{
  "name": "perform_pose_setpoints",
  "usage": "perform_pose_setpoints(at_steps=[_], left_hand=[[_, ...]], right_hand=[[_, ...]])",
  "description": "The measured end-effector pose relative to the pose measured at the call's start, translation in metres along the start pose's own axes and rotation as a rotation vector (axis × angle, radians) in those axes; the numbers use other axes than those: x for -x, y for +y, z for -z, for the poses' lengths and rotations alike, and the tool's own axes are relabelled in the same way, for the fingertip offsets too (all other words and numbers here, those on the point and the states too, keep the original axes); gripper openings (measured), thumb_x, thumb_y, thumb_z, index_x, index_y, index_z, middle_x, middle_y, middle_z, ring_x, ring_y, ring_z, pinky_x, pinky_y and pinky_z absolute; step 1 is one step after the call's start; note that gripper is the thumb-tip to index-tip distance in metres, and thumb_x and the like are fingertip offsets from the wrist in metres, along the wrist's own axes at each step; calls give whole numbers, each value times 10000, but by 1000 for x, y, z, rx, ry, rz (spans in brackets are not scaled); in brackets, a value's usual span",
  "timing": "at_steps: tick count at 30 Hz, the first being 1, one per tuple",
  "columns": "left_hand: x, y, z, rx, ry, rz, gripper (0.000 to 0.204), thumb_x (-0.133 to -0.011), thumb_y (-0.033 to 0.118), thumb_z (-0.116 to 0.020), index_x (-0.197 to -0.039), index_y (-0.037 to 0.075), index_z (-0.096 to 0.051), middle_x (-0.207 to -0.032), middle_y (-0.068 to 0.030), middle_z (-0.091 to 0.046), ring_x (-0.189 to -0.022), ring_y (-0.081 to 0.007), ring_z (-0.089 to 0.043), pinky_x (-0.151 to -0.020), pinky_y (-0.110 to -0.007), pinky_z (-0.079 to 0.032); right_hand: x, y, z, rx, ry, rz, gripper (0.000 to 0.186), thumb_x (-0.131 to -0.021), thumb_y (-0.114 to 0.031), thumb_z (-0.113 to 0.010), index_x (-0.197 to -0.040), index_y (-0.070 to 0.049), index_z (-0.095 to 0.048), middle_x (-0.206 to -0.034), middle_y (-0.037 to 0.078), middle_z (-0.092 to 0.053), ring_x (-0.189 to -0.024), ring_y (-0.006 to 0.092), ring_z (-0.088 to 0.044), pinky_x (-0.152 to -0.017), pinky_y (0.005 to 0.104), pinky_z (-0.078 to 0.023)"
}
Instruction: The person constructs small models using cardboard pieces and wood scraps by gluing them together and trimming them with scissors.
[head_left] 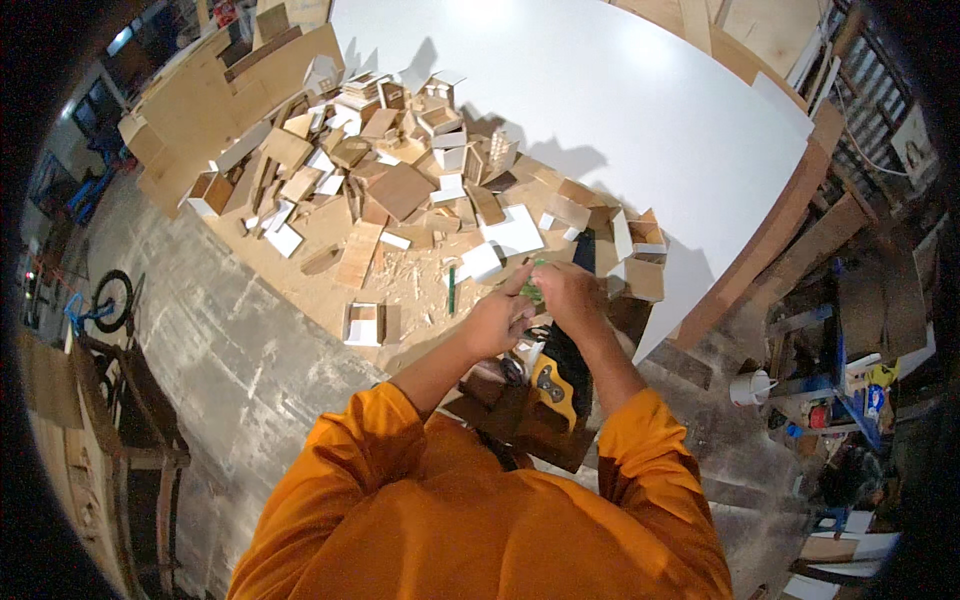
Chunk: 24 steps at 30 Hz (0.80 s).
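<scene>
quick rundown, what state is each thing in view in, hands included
right hand: closed around small green object, which is mostly hidden
left hand: at the green object, grip unclear
yellow-handled tool: set down, unheld
green stick: lying loose
small box: open
wood pieces: heaped, jumbled
wood shavings: scattered

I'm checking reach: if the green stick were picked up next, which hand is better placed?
Probably the left hand: it is nearer the green stick, which lies to its left. The right hand is farther, with the left between them.
</scene>
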<state>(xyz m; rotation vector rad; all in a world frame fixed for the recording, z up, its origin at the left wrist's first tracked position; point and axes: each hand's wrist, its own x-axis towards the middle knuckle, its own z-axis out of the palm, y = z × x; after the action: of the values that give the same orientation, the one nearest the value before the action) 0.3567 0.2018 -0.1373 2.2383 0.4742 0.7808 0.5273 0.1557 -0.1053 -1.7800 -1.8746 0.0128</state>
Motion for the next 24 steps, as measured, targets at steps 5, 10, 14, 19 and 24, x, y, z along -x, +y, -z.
perform_pose_setpoints(at_steps=[5,10,14,19,24], left_hand=[[0,0,7,21,-105,36,130,-708,-32,-648,-792,13,-560,-1485,-283,-312,-1209,-444,-500,-932,-429,-472],[1,7,7,34,-91,43,103,-722,-49,-626,-789,1,-568,-1487,-298,-297,-1280,-467,-428,-1022,-426,-423],[2,9,5,45,-90,75,95,-726,-33,-629,-795,4,-574,-1501,-258,-304,-1275,-435,-452,-1003,-426,-437],[2,2,7,51,-97,95,108,-729,-26,-647,-819,-2,-592,-1521,-225,-292,-1275,-393,-469,-1001,-405,-441],[12,-1,13,211,52,161,123,-742,-22,-679,-848,-16,-616,-1523,-226,-301,-1286,-374,-481,-999,-371,-432]], right_hand=[[-2,7,-6,-165,3,-124,137,-830,-145,-648,-896,-27,-664,-837,177,-678,-784,372,-663,-700,441,-514],[3,15,-11,-277,49,-165,134,-833,-128,-624,-900,-18,-659,-843,196,-672,-799,381,-657,-704,450,-512],[6,9,-11,-264,122,-239,130,-823,-98,-631,-894,-1,-680,-834,185,-685,-786,346,-679,-710,402,-526],[10,6,5,-243,249,-310,115,-829,-79,-638,-900,4,-673,-824,184,-679,-761,331,-677,-690,394,-525],[23,6,36,-482,247,-532,115,-849,-66,-650,-950,-18,-675,-841,112,-696,-716,227,-684,-665,350,-541]])
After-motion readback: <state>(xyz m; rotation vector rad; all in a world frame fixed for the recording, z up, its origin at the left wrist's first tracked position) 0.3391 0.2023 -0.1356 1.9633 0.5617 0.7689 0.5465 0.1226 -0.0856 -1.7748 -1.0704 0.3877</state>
